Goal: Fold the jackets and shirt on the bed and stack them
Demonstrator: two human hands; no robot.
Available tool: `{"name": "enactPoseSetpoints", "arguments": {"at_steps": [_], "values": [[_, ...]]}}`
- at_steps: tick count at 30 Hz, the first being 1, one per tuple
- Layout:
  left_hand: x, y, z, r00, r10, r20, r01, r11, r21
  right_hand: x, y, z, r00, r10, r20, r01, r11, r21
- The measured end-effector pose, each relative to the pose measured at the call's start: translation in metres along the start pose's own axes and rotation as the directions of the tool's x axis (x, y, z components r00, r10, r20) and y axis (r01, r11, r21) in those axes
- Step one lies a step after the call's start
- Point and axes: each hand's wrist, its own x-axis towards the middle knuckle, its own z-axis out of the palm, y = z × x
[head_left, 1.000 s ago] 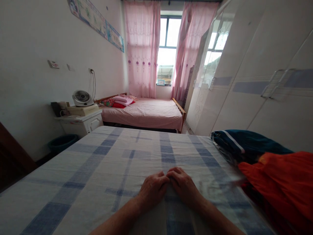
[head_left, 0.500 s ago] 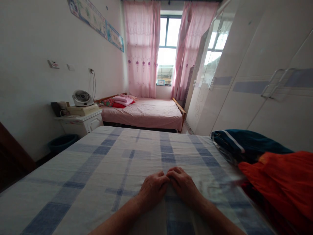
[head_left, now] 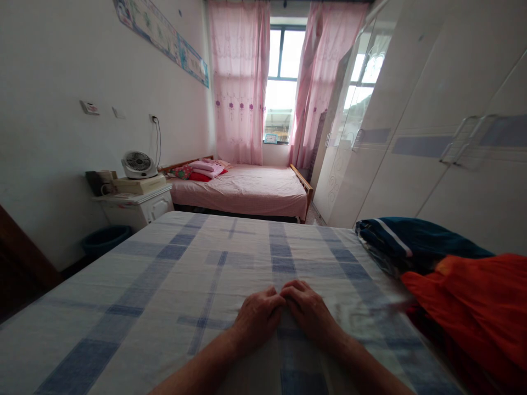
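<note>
My left hand (head_left: 260,314) and my right hand (head_left: 303,308) meet at the fingertips over the near middle of a bed sheet (head_left: 173,288). The sheet is white with blue stripes and blocks. Both hands are seen from the back, with fingers curled and held together. Nothing shows in either of them; their palms are hidden from view. Orange cloth (head_left: 473,296) lies to the right of my right hand, apart from it, with dark teal folded clothing (head_left: 424,238) behind.
Beyond the sheet stands a second bed (head_left: 247,189) with pink bedding. A white cabinet (head_left: 152,206) at left bears a small fan (head_left: 139,164), and a dark bin (head_left: 106,240) sits below. White wardrobes (head_left: 411,109) line the right side. Pink curtains (head_left: 239,77) flank the window.
</note>
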Motion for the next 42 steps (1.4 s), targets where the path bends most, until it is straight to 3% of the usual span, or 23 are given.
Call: {"name": "enactPoseSetpoints", "arguments": {"at_steps": [42], "values": [[-0.0006, 0.0017, -0.0018, 1.0, 0.001, 0.007, -0.001, 1.0, -0.001, 0.001, -0.0022, -0.0021, 1.0, -0.017, -0.012, 0.017, 1.0, -0.003]]}}
